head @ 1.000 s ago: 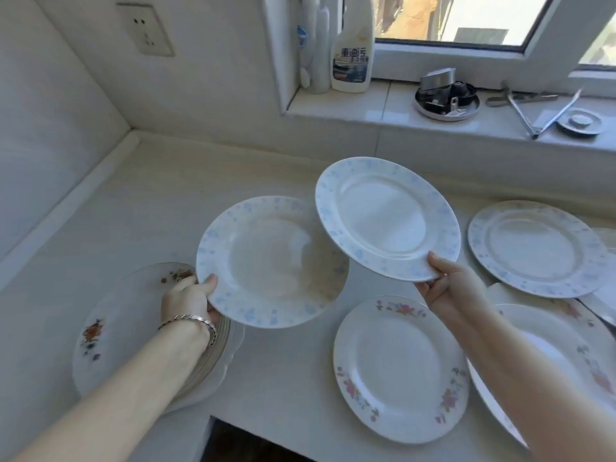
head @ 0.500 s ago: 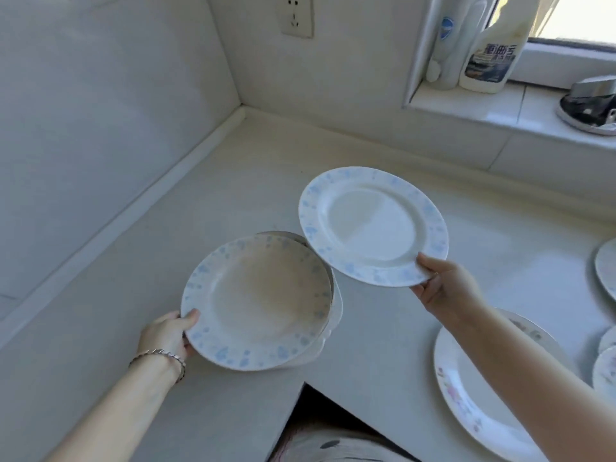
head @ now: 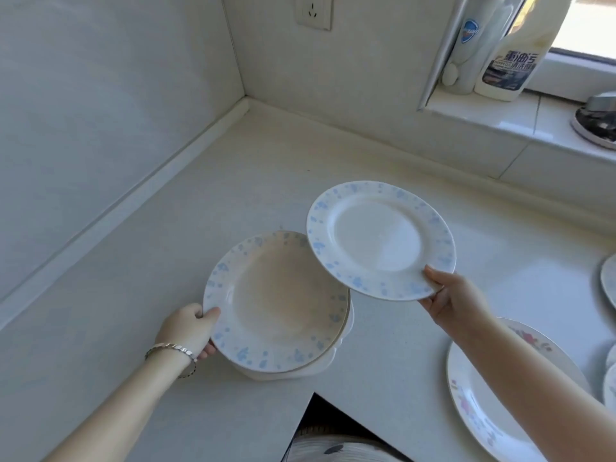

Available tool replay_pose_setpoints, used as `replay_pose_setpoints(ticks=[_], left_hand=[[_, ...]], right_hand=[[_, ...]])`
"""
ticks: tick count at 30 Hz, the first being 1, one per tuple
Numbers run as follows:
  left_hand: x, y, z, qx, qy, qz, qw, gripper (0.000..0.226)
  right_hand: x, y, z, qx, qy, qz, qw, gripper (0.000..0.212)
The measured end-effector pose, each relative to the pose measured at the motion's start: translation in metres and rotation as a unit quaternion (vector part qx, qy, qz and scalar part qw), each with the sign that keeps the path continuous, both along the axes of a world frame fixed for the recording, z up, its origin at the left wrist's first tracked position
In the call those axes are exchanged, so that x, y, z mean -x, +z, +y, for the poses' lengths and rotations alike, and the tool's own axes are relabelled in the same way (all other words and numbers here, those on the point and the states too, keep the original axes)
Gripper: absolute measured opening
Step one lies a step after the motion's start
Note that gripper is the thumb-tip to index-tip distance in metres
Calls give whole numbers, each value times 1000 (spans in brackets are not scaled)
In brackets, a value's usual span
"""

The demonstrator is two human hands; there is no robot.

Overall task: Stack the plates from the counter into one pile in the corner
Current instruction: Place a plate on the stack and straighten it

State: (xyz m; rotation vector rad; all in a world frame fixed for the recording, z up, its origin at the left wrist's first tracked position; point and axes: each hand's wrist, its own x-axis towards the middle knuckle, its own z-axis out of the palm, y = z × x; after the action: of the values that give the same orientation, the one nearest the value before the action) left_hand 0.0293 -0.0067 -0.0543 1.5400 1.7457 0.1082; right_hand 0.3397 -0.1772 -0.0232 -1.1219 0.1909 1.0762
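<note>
Left hand (head: 186,328) still grips the plate stack (head: 276,305), right hand (head: 456,301) its blue-rimmed plate (head: 380,240), now nearer the corner

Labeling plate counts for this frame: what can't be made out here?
- Pile under the left hand's blue-speckled plate, head view: that plate covers it, count unreadable.
- Floral plate: right forearm and frame edge hide most.
- Plates at right edge: cut off.
- Right hand's fingers: under its plate.
</note>
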Motion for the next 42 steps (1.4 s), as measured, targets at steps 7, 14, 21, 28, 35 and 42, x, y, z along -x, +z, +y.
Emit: replay_pose_setpoints(ticks=[7, 14, 21, 28, 35, 42], left_hand=[[-6, 9, -1, -119, -143, 208, 960, 36], [-33, -18, -11, -73, 135, -224, 962, 35], [-38, -17, -14, -48, 247, -351, 902, 38], [-37, -22, -12, -54, 249, -369, 894, 36], [-35, -17, -10, -4, 219, -410, 885, 33], [-37, -11, -11, 11, 171, -433, 885, 42]], right_hand=[[-4, -5, -4, 21, 17, -58, 998, 20], [14, -7, 9, 54, 91, -93, 990, 19], [51, -15, 20, 103, 179, -118, 971, 18], [73, -12, 29, 200, 318, -345, 860, 12], [90, -23, 33, 289, 371, -485, 737, 31], [76, -29, 57, 299, 356, -448, 764, 59]])
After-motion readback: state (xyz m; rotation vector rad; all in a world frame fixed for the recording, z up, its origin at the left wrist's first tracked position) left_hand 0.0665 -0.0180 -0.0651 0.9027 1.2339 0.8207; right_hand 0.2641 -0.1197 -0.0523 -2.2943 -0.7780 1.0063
